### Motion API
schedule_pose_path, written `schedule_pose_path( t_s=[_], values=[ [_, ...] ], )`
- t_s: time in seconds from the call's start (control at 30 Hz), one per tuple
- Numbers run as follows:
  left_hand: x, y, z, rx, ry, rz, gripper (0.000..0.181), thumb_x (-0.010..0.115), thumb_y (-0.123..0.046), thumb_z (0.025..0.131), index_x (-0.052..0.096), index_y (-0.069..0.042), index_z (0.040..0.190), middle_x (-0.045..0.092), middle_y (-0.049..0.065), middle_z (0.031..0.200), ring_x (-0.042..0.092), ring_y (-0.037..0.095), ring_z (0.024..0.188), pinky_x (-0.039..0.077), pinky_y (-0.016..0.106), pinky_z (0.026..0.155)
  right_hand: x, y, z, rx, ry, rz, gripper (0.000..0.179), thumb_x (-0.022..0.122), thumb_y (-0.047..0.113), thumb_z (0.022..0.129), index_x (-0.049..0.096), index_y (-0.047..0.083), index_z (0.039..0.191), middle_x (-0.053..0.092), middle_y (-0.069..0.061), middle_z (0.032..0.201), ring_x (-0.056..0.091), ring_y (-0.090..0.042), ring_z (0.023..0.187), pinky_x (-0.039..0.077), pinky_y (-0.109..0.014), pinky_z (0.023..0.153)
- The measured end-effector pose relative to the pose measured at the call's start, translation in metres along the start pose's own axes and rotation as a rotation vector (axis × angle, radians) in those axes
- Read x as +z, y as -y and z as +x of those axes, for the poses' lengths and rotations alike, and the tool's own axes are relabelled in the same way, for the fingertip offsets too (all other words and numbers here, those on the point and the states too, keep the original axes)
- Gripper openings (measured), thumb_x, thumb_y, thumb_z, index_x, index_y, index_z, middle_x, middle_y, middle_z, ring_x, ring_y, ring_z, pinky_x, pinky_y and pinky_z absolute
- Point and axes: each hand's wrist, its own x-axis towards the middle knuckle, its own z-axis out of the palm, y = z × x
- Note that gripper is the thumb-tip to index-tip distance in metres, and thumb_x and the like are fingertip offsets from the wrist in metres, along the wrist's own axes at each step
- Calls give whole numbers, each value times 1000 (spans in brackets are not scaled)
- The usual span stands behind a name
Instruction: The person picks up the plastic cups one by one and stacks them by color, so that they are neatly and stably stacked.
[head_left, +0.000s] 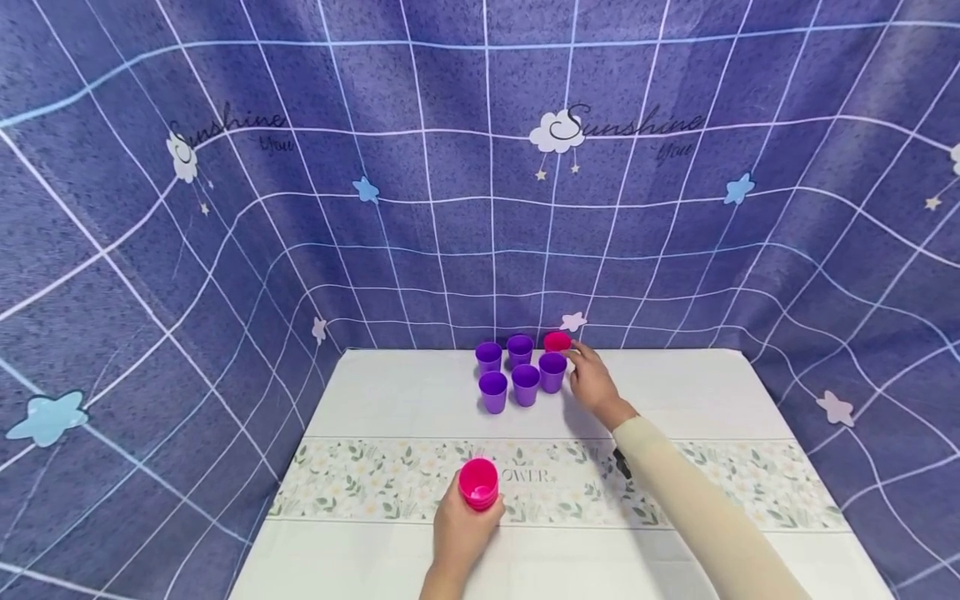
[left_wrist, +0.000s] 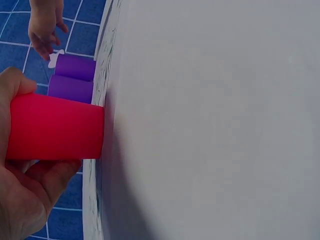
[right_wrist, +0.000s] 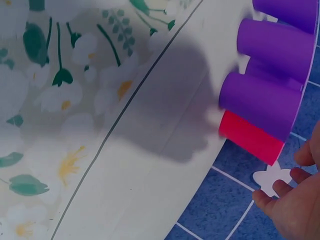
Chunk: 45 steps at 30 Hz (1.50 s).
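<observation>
My left hand [head_left: 461, 533] grips a stack of pink-red cups [head_left: 480, 483] near the front middle of the table, mouths up. In the left wrist view the thumb and fingers wrap the outer cup [left_wrist: 57, 127]. At the back of the table, my right hand [head_left: 595, 383] is beside a single pink-red cup [head_left: 557, 341] standing behind a purple cup [head_left: 552, 373]. The right wrist view shows its fingers [right_wrist: 282, 189] spread and apart from that cup [right_wrist: 250, 137]. Several more purple cups [head_left: 493, 393] stand upright in two rows to the left.
A white tablecloth [head_left: 375, 392] with a flowered band [head_left: 360, 479] covers the table. Blue gridded curtain cloth [head_left: 450, 275] with stars and clouds hangs behind it and along both sides. The purple cups stand close together near the back edge.
</observation>
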Motion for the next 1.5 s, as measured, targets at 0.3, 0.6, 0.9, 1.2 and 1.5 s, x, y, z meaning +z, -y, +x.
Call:
schedule_pose_path(
  t_s=[0.3,0.6,0.9,1.2,1.5],
  values=[
    [2,-1,1,12,-12,4,70,94,-27,70,64,-19,132,79,3,116,76,26,111,60,53,103,5,-13,12,-22,-12,-78,52,52,-5,95,60,2,145,44,-32,160,46,-52,147,40,-62,124],
    [1,-1,-2,12,-6,-6,69,94,-27,72,64,-18,133,79,2,114,76,25,109,61,52,100,5,-17,27,4,130,-171,70,57,-8,90,48,9,157,35,-29,167,35,-54,154,35,-66,126],
    [0,1,0,35,5,-4,70,93,-27,74,62,-18,136,78,4,120,75,26,114,59,52,105,-4,-14,50,-115,327,-322,82,56,-8,90,35,16,165,21,-23,175,16,-52,162,26,-73,127],
    [1,2,0,-16,11,18,71,92,-29,74,61,-17,137,78,5,121,75,28,116,58,54,106,-14,-5,60,-93,510,-321,92,55,-16,85,30,17,167,18,-18,177,8,-51,163,23,-76,127],
    [2,2,1,-24,13,15,70,93,-28,74,61,-18,136,78,4,121,74,28,117,57,54,107,-12,-9,60,-60,573,-341,89,51,-12,93,21,20,170,9,-17,179,-1,-50,164,19,-76,127]
  ],
)
